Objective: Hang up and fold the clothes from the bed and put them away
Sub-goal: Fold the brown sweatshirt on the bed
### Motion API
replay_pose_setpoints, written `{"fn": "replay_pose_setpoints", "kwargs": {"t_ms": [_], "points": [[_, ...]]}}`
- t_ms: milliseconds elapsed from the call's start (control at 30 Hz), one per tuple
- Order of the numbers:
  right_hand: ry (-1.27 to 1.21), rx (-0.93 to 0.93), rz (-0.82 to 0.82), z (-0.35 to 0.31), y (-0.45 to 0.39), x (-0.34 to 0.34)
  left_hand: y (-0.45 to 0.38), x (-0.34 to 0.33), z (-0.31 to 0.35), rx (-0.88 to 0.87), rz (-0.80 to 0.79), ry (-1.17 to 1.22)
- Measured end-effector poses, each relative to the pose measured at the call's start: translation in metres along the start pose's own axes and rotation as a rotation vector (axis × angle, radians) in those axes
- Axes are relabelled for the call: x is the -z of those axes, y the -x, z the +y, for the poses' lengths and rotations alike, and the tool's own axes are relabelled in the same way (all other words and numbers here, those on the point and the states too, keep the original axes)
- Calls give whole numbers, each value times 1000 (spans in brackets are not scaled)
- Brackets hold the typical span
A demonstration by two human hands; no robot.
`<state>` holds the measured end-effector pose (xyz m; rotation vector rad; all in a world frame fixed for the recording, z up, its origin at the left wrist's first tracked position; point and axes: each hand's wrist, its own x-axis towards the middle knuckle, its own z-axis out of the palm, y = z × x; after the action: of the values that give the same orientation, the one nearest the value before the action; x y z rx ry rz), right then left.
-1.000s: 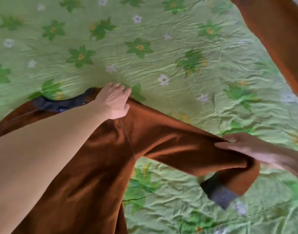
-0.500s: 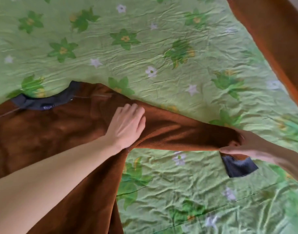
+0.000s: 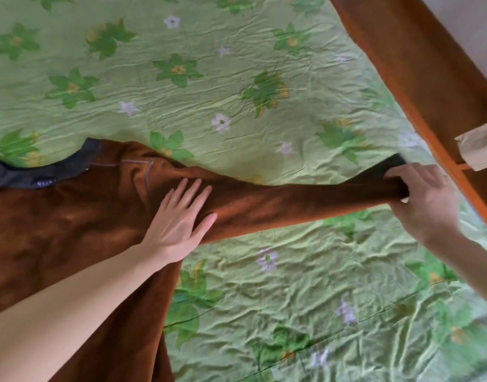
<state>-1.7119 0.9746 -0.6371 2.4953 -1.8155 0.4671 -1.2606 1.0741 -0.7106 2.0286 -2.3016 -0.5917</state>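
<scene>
A brown fleece sweater (image 3: 71, 230) with a dark blue collar (image 3: 41, 176) lies flat on the bed at the left. One sleeve (image 3: 292, 208) stretches straight out to the right. My left hand (image 3: 179, 221) lies flat with fingers spread on the sleeve, close to the shoulder seam. My right hand (image 3: 424, 199) grips the dark cuff end of the sleeve and holds it taut near the bed's right edge.
The bed is covered by a wrinkled green sheet (image 3: 237, 92) printed with leaves and flowers. A brown wooden bed frame (image 3: 419, 64) runs along the right side, with a beige paper item (image 3: 479, 146) on it.
My right hand has pulled the sleeve's cuff out to the right until the sleeve is straight. My left hand slid from the collar down onto the sleeve by the shoulder and flattened.
</scene>
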Motion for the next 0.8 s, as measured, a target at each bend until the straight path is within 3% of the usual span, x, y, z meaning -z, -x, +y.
{"fn": "replay_pose_setpoints", "kwargs": {"t_ms": [167,367,433,567,800], "points": [[-523,-452,-310,36,-6,-6,-24,9,10,-2,136,36],[-1132,-877,-763,61,-13,2,-70,13,14,-68,153,-272],[-1232,-963,-812,69,-13,1,-79,21,13,-32,237,-298],[-1164,-1085,-610,63,-2,-21,-85,31,2,156,428,-223],[-1121,-1102,-251,45,20,-59,-87,12,7,211,345,-129]]}}
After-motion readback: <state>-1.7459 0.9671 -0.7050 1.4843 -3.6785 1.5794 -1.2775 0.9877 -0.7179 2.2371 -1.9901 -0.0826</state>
